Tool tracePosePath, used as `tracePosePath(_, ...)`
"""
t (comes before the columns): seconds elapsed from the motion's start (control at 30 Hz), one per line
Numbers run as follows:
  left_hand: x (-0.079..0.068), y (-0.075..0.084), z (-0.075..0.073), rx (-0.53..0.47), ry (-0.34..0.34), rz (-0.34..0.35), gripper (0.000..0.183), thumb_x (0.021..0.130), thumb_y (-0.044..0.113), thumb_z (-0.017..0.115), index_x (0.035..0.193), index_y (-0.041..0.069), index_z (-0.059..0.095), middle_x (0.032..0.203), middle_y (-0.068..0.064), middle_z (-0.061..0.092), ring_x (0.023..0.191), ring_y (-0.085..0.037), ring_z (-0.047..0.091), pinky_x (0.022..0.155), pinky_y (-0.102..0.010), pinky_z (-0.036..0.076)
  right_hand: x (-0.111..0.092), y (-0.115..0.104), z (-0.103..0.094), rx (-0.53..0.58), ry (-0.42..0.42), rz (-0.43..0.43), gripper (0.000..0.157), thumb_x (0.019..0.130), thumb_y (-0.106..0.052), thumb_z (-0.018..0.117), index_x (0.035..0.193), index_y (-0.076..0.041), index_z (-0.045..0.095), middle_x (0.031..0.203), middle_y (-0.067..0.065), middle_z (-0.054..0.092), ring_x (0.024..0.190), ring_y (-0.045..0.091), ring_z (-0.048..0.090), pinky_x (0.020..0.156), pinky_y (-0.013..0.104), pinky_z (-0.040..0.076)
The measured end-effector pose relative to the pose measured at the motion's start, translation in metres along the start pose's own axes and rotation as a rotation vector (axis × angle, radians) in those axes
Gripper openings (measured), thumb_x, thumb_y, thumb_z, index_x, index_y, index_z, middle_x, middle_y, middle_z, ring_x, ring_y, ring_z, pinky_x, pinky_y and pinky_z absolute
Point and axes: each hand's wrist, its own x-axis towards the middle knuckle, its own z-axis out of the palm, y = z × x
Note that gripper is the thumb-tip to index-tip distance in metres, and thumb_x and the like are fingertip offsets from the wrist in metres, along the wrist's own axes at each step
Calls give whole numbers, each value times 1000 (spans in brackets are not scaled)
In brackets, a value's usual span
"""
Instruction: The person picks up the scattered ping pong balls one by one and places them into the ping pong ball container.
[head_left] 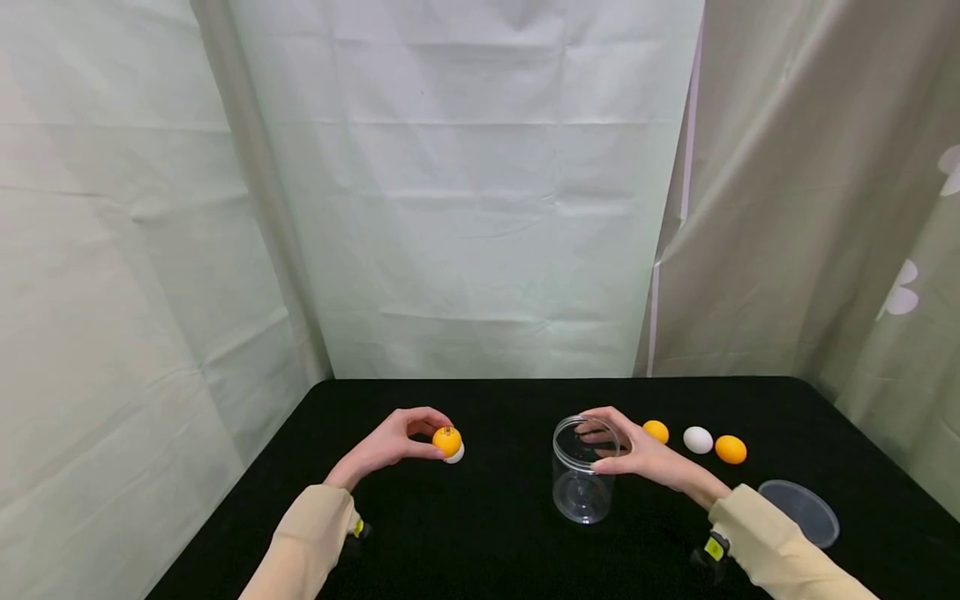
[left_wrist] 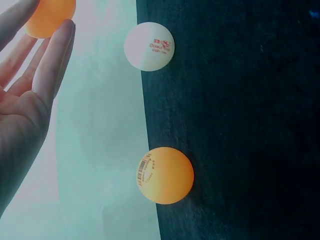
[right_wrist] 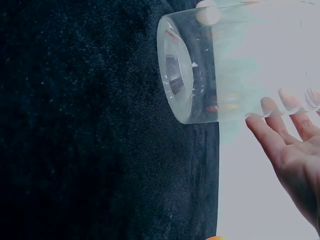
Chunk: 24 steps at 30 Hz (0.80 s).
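Observation:
My left hand (head_left: 408, 437) pinches an orange ping-pong ball (head_left: 447, 441) between thumb and fingertips over the left half of the table. Just past that ball, a white ping-pong ball (left_wrist: 149, 46) with red print shows in the left wrist view. Another orange ball (left_wrist: 165, 175), printed on its side, lies nearer the wrist in that view; the head view hides it. Around the upper part of a clear plastic jar (head_left: 581, 492), my right hand (head_left: 626, 446) curls its fingers and thumb near the rim. The jar stands upright, uncovered, with no ball inside.
Right of the jar lie an orange ball (head_left: 656, 431), a white ball (head_left: 698, 440) and a further orange ball (head_left: 731, 449). A translucent round lid (head_left: 801, 512) rests by the right sleeve. Black cloth covers the table (head_left: 480, 533); pale curtains (head_left: 480, 208) hang behind.

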Motion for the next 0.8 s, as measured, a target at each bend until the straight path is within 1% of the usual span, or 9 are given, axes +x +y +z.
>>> tracePosePath(0.07,1,2,1,-12,3,7,35,81,14,69,112,5,56,106,-7,58,91,-25,55,74,-36,46,0,0,0,-3,-1,-4,59,86,-10,59,135,-7,27,131,23,33,117,40,35,92,55,31)
tracePosePath(0.13,2,7,2,-20,5,12,35,81,11,68,113,3,55,107,-9,57,92,-27,55,78,-40,45,0,0,1,-6,0,-9,59,86,-9,59,135,-7,27,131,22,33,117,40,35,92,54,31)
tracePosePath(0.3,2,29,5,-26,9,19,34,81,6,67,112,-1,55,105,-11,58,91,-28,55,79,-42,43,0,1,0,-9,-3,-22,58,85,-8,59,134,-6,28,130,22,34,117,39,35,92,53,32)
tracePosePath(0.37,3,36,6,-34,14,17,34,81,6,67,112,-1,55,105,-11,58,91,-28,55,80,-43,42,0,1,0,-9,-5,-27,58,86,-8,58,134,-6,27,130,23,34,117,39,35,92,53,32)
tracePosePath(0.53,6,40,7,-47,28,13,35,80,4,67,112,-4,54,106,-13,57,92,-30,54,81,-44,42,-1,2,0,-5,-7,-34,57,86,-7,57,134,-4,27,131,24,33,117,40,35,92,53,33)
tracePosePath(0.67,7,42,8,-35,45,26,35,80,5,67,112,-3,54,105,-11,57,92,-29,55,81,-43,42,-1,2,0,4,-5,-28,58,85,-7,58,134,-5,27,131,23,33,117,41,35,92,53,32)
tracePosePath(0.8,9,43,11,-30,68,37,35,80,5,67,112,-3,55,105,-12,57,91,-29,55,80,-45,41,0,2,0,5,-9,-25,58,85,-7,58,134,-6,27,131,23,33,117,39,35,92,53,32)
